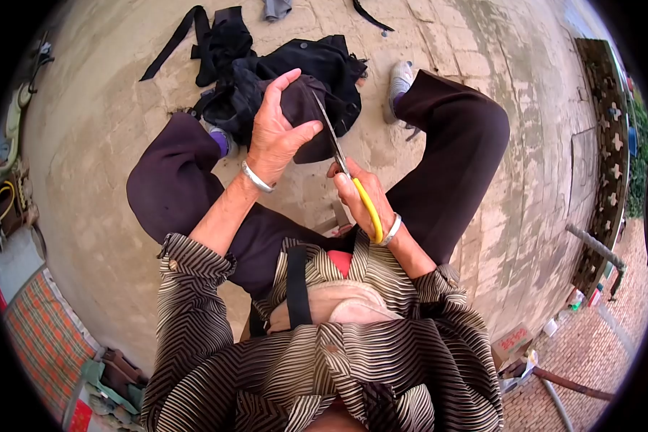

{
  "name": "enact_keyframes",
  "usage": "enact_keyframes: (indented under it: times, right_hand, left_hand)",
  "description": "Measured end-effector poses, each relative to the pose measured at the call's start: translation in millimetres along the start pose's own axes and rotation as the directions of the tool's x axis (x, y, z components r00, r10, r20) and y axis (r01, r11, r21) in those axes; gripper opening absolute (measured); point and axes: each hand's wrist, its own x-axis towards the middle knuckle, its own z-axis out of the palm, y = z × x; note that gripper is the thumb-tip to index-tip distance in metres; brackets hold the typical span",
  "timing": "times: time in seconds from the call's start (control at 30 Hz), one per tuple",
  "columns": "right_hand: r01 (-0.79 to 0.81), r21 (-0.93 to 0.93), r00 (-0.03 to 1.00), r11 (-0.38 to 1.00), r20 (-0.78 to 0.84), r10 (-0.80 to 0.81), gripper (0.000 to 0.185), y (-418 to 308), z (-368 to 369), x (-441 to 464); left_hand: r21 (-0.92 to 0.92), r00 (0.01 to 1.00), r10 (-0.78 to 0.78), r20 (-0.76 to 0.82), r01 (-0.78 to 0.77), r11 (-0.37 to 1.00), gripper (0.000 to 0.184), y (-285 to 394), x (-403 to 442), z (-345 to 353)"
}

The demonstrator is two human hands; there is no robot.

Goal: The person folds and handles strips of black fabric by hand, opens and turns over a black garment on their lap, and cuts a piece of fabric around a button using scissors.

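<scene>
My left hand [275, 140] grips a dark purple-brown piece of cloth [306, 108], with the thumb on its near face and the fingers behind it. My right hand [367, 194] is closed round the yellow handles of a pair of scissors [367, 201]. The metal blades point up and to the left and lie against the right part of the cloth. From this angle I cannot tell whether the blades are apart. Beyond my hands, a heap of black clothing [302, 61] lies on the ground between my feet.
A black strap [173, 45] trails from the heap at the upper left, and a grey scrap [276, 9] lies at the top. My shoe [400, 79] stands to the right of the heap. A cardboard box [511, 342] and pipes are at the lower right. Plaid cloth [47, 327] is at the lower left.
</scene>
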Motion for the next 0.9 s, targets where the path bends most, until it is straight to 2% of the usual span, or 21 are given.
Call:
enact_keyframes:
  times: [0.17,0.33,0.47,0.53,0.67,0.73,0.9]
  right_hand:
    - [-0.039,0.087,0.999,0.995,0.030,0.036,0.036,3,1,0]
    - [-0.076,0.215,0.991,0.974,0.122,0.050,0.045,-7,-4,-2]
    - [-0.033,0.342,0.995,0.939,0.098,0.000,0.051,9,4,2]
    - [0.057,0.179,0.997,0.982,0.044,-0.066,0.053,14,5,4]
    - [0.051,0.180,0.998,0.982,0.025,-0.056,0.050,7,4,6]
    - [0.080,0.001,0.996,0.997,-0.025,-0.080,0.044,0,3,7]
    - [0.032,-0.002,0.999,0.999,-0.027,-0.032,0.039,2,3,7]
  left_hand:
    - [0.027,0.999,0.028,-0.017,-0.028,0.999,0.075,1,0,2]
    - [0.087,0.998,0.066,-0.025,-0.063,0.994,0.076,2,0,0]
    - [0.102,0.998,0.060,-0.013,-0.058,0.993,0.077,3,-1,3]
    - [0.118,0.997,0.077,-0.005,-0.076,0.990,0.077,1,-1,3]
    - [0.077,0.998,0.069,-0.008,-0.069,0.995,0.078,4,-1,6]
    - [0.084,0.999,0.050,-0.016,-0.048,0.995,0.078,6,-3,6]
    - [0.042,0.999,0.041,-0.009,-0.040,0.998,0.078,3,-2,5]
